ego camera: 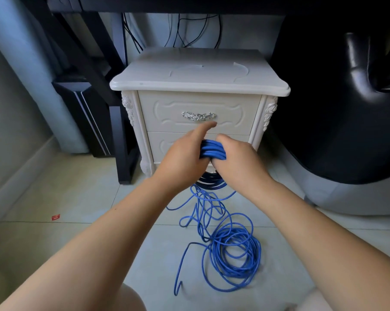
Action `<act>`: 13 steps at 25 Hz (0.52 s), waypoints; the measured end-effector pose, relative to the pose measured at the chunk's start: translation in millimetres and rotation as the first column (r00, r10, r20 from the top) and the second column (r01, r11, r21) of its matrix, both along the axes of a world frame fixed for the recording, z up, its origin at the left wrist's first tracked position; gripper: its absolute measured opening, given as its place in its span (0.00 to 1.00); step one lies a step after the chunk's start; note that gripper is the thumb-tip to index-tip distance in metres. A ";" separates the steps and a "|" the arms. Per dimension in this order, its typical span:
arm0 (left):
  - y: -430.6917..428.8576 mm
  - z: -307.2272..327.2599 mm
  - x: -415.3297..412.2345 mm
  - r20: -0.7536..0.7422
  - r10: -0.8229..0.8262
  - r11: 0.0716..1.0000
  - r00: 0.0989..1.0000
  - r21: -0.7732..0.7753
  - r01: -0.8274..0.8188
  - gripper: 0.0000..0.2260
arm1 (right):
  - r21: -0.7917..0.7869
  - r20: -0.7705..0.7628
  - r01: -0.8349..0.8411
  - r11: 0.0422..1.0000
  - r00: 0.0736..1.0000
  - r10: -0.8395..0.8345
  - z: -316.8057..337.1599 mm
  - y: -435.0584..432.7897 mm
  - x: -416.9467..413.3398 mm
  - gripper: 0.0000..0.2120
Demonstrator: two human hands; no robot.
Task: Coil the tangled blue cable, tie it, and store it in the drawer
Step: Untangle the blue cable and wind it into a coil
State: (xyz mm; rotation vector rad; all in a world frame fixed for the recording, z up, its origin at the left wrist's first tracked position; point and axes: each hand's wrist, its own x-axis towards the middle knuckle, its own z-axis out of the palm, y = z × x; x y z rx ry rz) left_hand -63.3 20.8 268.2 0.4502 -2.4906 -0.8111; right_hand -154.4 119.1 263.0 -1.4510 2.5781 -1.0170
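Several loops of the thin, glossy blue cable (212,149) are bunched together between both hands — left hand (182,158) wrapped around the bundle with its index finger sticking out toward 12 o'clock, right hand (237,160) curled tight on the same bundle. At 6 o'clock the loose remainder sprawls on the pale tiled floor (82,198), half round coil, half tangle. Both drawers of the cream carved wooden nightstand (199,86) are closed; the top drawer (167,113) has an ornate silver handle (198,116). Open floor from 7 to 9 o'clock — a black leather chair (346,108) crowds 2 o'clock.

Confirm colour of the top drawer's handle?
Silver, ornate metal handle on the cream top drawer; head view.
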 end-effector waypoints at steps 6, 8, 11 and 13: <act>-1.3 -0.7 -0.7 -0.161 0.196 0.954 0.967 0.259 -0.151 0.13 | -0.077 0.354 0.145 0.986 0.929 -0.109 -3.7 1.1 -3.6 0.11; 0.0 -1.5 -0.4 -0.159 0.281 0.883 0.946 0.430 -0.190 0.12 | -0.068 0.486 0.125 0.990 0.870 -0.077 -7.9 1.7 -2.8 0.12; -3.0 -7.6 -2.0 -0.169 0.380 0.804 0.910 0.546 -0.234 0.09 | -0.013 0.531 0.077 0.997 0.845 -0.058 -12.2 4.5 6.1 0.13; -1.5 -9.1 -2.9 -0.160 0.423 0.752 0.892 0.612 -0.247 0.08 | -0.005 0.491 0.103 0.995 0.867 -0.087 -14.2 2.6 9.5 0.16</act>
